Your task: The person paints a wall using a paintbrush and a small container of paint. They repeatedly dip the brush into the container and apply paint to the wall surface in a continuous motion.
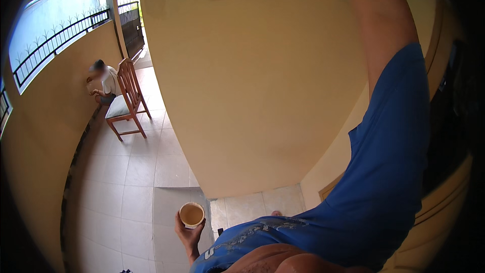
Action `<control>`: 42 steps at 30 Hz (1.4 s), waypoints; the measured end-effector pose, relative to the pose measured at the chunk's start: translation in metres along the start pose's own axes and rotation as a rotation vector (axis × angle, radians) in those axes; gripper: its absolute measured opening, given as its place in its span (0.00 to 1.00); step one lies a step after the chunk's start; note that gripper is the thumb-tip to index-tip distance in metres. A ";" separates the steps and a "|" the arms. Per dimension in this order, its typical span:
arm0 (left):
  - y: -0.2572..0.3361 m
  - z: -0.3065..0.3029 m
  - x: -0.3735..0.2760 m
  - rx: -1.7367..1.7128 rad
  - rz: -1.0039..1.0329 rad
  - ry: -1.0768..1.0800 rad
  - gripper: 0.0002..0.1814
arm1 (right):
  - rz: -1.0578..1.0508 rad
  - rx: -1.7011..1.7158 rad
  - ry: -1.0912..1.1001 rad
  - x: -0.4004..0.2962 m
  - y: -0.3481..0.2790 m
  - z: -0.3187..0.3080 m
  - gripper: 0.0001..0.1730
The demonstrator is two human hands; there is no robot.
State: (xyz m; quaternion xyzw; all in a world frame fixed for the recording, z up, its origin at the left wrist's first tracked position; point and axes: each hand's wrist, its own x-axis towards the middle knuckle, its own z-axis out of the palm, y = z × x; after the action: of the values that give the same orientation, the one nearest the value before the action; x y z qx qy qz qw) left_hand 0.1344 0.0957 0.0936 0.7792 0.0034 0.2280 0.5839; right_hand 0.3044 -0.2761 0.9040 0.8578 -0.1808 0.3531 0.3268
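Observation:
My left hand (188, 236) grips a round, pale-rimmed cup (191, 212) from below and the sides, beside the front of the blue shirt I wear. The cup's mouth faces the camera and its inside looks yellowish tan; whether it holds liquid, I cannot tell. My right arm, in a blue sleeve (394, 121), is stretched upward at the right of the picture. Its hand lies out of view beyond the top edge. A broad tan wall (257, 83) stands before me.
A wooden chair (130, 91) with a light seat stands on the tiled floor (138, 170) at left. Behind it a person (111, 81) crouches by a low wall (91, 55) topped with black metal railings (62, 38). Farther back is a dark gate (130, 28).

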 end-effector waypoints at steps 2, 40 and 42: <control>0.000 0.003 0.001 -0.004 0.004 -0.006 0.42 | 0.096 0.022 0.057 0.005 0.007 -0.005 0.18; -0.035 0.021 -0.012 0.001 -0.008 -0.092 0.43 | 0.034 0.238 0.092 -0.070 0.082 0.048 0.14; -0.031 0.030 -0.007 0.004 -0.013 -0.096 0.43 | 0.052 0.223 0.165 -0.066 0.083 0.042 0.14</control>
State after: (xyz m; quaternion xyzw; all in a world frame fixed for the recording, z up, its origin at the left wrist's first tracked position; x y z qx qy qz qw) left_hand 0.1464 0.0765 0.0568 0.7902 -0.0191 0.1867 0.5834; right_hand 0.2348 -0.3595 0.8698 0.8519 -0.1354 0.4487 0.2337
